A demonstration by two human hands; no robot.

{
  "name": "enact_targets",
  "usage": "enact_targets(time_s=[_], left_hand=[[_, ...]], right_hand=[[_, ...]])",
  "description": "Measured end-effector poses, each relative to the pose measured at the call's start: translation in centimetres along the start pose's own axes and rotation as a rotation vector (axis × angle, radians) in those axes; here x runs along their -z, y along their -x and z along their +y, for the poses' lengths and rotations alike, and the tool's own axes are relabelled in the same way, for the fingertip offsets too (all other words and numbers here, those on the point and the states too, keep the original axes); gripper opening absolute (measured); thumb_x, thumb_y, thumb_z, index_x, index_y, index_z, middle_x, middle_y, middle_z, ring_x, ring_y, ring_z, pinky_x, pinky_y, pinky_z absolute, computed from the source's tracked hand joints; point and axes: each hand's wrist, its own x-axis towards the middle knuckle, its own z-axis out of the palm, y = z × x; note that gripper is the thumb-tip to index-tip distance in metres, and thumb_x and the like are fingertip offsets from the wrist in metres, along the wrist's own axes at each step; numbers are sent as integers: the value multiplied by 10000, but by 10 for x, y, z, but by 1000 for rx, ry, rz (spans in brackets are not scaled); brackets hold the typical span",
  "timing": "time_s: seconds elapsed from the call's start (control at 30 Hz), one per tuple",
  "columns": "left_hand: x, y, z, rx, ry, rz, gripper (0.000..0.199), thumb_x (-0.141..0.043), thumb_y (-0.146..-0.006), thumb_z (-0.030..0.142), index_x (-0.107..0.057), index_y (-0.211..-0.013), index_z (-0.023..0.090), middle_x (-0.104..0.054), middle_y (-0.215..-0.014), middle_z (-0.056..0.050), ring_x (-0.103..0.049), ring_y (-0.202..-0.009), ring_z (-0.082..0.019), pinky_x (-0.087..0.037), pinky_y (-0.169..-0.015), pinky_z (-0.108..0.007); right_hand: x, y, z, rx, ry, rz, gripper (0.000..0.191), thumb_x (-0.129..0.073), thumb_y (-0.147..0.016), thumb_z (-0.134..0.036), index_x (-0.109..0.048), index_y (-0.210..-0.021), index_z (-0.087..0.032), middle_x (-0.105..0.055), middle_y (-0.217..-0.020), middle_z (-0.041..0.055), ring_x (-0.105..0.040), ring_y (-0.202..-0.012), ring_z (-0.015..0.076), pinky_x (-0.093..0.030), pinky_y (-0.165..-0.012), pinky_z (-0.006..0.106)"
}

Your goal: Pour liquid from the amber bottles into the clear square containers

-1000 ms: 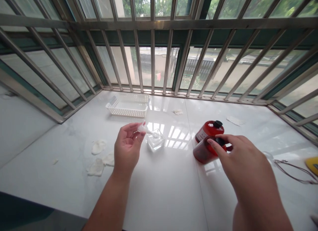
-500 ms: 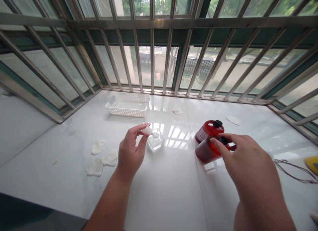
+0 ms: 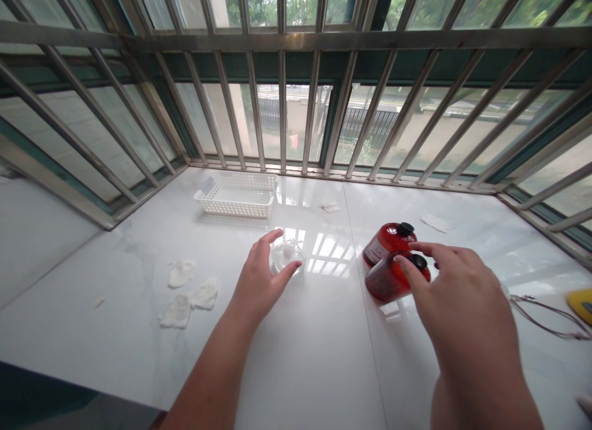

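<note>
White plastic basket [image 3: 235, 209]: on the shiny white surface [image 3: 314, 356], behind the glass.
Left hand [image 3: 259, 281]: wide open; we seem to be lining up finger and thumb.
Clear square glass bottle [image 3: 287, 252]: between them; we can't tell if they touch. Gripping it would need a soft pinch.
Red see-through bottles [image 3: 385, 281]: two, close together.
Right hand [image 3: 467, 303]: partly open by the front one's black cap [image 3: 419, 261], not gripping.

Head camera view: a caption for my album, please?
Left hand spread around a clear glass bottle, right hand at two red bottles.
</note>
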Motion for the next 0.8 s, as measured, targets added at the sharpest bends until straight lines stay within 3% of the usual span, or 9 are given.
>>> enact_targets(time_s=[0.1, 0.27, 0.37, 0.47, 0.53, 0.7, 0.8], left_hand=[[-1, -2, -2, 119, 1, -96, 776, -895, -923, 439, -502, -1579, 309, -605, -1647, -111, -588, -1518, -363, -502, -1260, -556], [4, -6, 3, 174, 30, -167, 590, -876, -917, 358, -620, -1446, 305, -700, -1525, -61, -662, -1423, -323, -511, -1241, -505], [8, -6, 8, 169, 64, -234, 532, -890, -894, 351, -672, -1378, 318, -737, -1462, -31, -685, -1385, -312, -531, -1211, -473], [7, -4, 12, 121, 98, -317, 522, -905, -881, 347, -703, -1363, 337, -742, -1462, -14, -668, -1414, -311, -520, -1222, -456], [6, -3, 14, 100, 128, -358, 540, -906, -885, 361, -703, -1385, 347, -732, -1484, -13, -658, -1431, -311, -517, -1227, -455], [3, -2, 14, 43, 180, -412, 459, -829, -936, 334, -709, -1379, 336, -699, -1544, -27, -625, -1480, -319, -490, -1265, -478], [1, 0, 11, 76, 204, -403, 647, -824, -915, 267, -592, -1513, 355, -675, -1577, -47, -632, -1475, -328, -515, -1238, -506]], right_hand=[[-3, 1, -1, 8, -39, 2, 346, -617, -1008, -501, -763, -1217, -266, -721, -1201, 147, -688, -1000, 413, -546, -802, 528], [5, 4, -15, 61, -74, 158, 348, -655, -1017, -503, -765, -1201, -228, -719, -1168, 173, -661, -1051, 442, -542, -868, 581], [13, 12, -39, 184, -295, 234, 235, -666, -1063, -445, -750, -1123, -234, -745, -1143, 122, -698, -968, 335, -563, -860, 499], [7, 22, -65, 333, -621, 16, 136, -698, -1076, -381, -745, -1119, -261, -752, -1054, 45, -690, -818, 207, -575, -708, 348], [-5, 28, -77, 358, -739, -114, 146, -723, -1058, -361, -738, -1180, -282, -762, -1088, 32, -700, -839, 197, -585, -683, 322], [-37, 33, -85, 288, -807, -328, 480, -790, -993, -396, -621, -1436, -327, -745, -1398, 65, -718, -1272, 299, -627, -1030, 467], [-43, 34, -86, 238, -889, -496, 630, -796, -978, -419, -517, -1538, -339, -690, -1528, 84, -662, -1429, 319, -573, -1171, 526]])
